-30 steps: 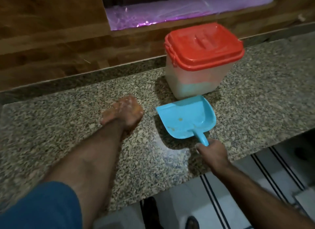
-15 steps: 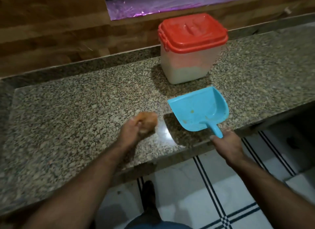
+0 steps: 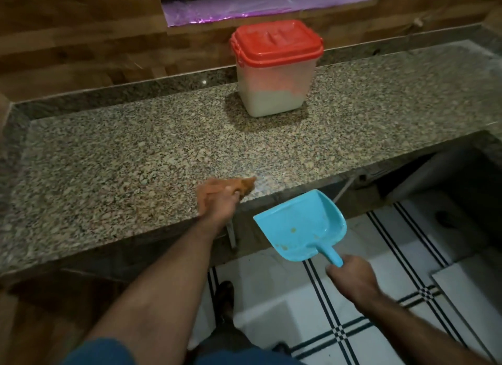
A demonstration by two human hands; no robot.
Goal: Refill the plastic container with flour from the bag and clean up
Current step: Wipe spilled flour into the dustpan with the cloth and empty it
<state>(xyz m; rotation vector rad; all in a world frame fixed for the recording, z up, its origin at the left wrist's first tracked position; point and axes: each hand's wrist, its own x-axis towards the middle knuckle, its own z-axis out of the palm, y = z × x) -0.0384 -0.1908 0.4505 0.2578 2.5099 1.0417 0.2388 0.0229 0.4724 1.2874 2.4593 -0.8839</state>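
Note:
A translucent plastic container [image 3: 274, 92] with a red lid [image 3: 277, 42] stands shut at the back of the granite counter [image 3: 135, 152], white flour filling its lower part. My left hand [image 3: 217, 198] is at the counter's front edge, shut on a brownish cloth [image 3: 244, 185]. My right hand [image 3: 350, 279] grips the handle of a blue dustpan [image 3: 301, 226], held below and in front of the counter edge, over the floor. A few small crumbs lie in the pan. No flour bag is in view.
A wooden wall [image 3: 81, 38] and a purple-lit opening [image 3: 244, 8] run behind the counter. White floor tiles with black stripes [image 3: 380, 296] lie below. A dark open space [image 3: 434, 179] sits under the counter at the right. My foot [image 3: 225, 299] shows below.
My left hand dragged the cloth from mid-counter back to the front edge. My right hand pulled the dustpan off the counter top to just below its edge. The view has backed away.

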